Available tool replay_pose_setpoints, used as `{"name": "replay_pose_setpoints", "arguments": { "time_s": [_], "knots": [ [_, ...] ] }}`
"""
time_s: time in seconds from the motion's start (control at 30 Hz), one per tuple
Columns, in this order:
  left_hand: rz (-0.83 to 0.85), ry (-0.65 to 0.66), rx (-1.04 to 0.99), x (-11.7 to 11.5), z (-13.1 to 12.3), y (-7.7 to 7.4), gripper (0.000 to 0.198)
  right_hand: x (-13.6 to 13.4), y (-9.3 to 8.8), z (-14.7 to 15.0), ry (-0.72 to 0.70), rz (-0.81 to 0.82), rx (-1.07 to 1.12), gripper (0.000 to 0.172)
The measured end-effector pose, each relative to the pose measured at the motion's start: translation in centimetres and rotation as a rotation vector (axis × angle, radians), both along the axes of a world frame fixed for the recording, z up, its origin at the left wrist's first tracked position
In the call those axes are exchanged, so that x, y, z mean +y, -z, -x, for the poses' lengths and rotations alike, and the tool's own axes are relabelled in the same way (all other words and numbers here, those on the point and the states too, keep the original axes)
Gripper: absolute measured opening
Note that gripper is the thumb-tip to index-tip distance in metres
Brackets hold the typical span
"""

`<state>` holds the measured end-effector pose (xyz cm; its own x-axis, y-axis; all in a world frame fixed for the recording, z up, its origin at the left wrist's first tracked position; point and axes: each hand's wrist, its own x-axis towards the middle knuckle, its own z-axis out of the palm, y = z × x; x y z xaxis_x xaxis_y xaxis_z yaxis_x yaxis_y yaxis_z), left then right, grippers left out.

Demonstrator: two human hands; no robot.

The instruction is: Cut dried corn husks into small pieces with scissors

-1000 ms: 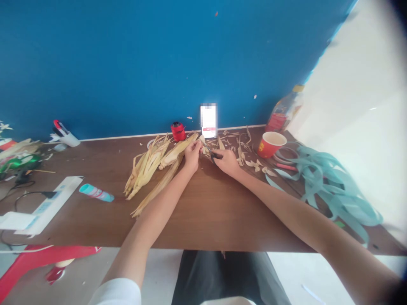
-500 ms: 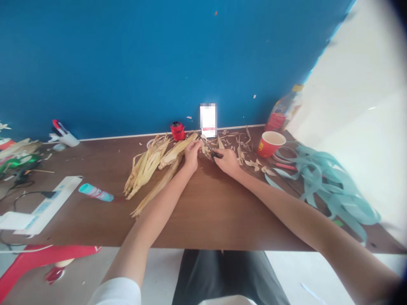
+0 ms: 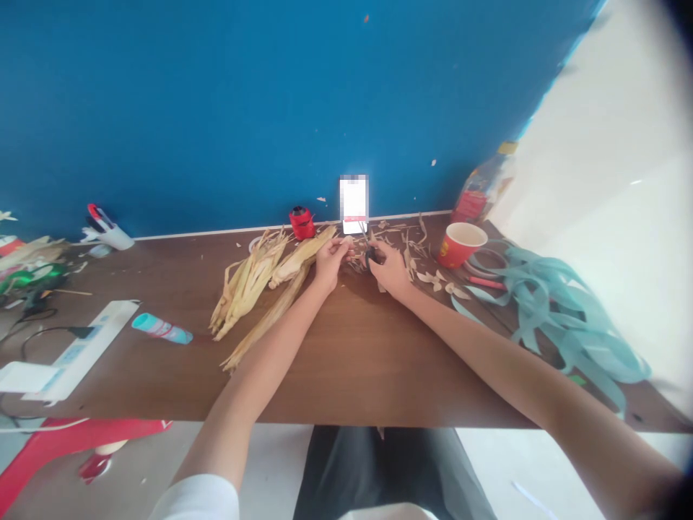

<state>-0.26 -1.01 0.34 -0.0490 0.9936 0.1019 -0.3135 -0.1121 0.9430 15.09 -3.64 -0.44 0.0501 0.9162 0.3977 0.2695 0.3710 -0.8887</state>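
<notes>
Both my arms reach across a brown table [image 3: 346, 361] toward the blue wall. My left hand [image 3: 328, 261] is closed in a pinch on a small piece of dried corn husk [image 3: 346, 249]. Close beside it, my right hand [image 3: 390, 270] is closed on black-handled scissors [image 3: 369, 255], whose blades point up and toward the husk piece. Left of my hands lies a pile of long dried corn husks [image 3: 260, 285]. Small cut husk bits [image 3: 427, 278] are scattered to the right.
A red paper cup [image 3: 459, 245], a bottle [image 3: 479, 191] and teal paper strips [image 3: 568, 318] sit at the right. A red spool [image 3: 301, 222] and a white card [image 3: 354, 204] stand by the wall. A teal tube [image 3: 160, 328] and a power strip [image 3: 81, 350] lie left.
My right hand turned the scissors more upright and shifted slightly toward the wall. My left hand stayed pinched on the husk piece.
</notes>
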Motion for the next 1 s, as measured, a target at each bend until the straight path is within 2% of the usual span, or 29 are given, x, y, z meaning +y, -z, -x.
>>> {"name": "replay_pose_setpoints", "arguments": {
  "time_s": [0.1,0.3,0.4,0.6,0.73,0.9,1.0],
  "knots": [
    [-0.047,0.112,0.115,-0.6,-0.3,-0.3,0.031,0.0,0.0,-0.2,0.045,-0.051,-0.035,0.041],
    [-0.066,0.177,0.242,-0.9,-0.6,-0.5,0.026,-0.4,-0.5,-0.2,0.125,-0.098,-0.014,0.045],
    [-0.062,0.209,0.264,-0.8,-0.4,-0.4,0.021,-0.5,-0.6,-0.1,0.096,-0.096,0.002,0.046],
    [-0.041,0.230,0.296,-1.0,-0.5,-0.6,0.014,-0.7,-0.8,-0.1,0.043,-0.051,0.013,0.058],
    [-0.025,0.153,0.233,-0.9,-0.6,-0.7,0.021,-0.9,-1.0,-0.2,0.106,-0.054,-0.009,0.055],
    [-0.040,-0.139,0.043,-0.2,-0.2,-0.1,0.035,-1.0,-1.2,-0.2,0.177,-0.029,-0.007,0.047],
    [-0.087,-0.169,0.027,-0.2,-0.1,0.2,0.049,-1.0,-1.1,-0.2,0.184,-0.024,0.003,0.045]
  ]
}}
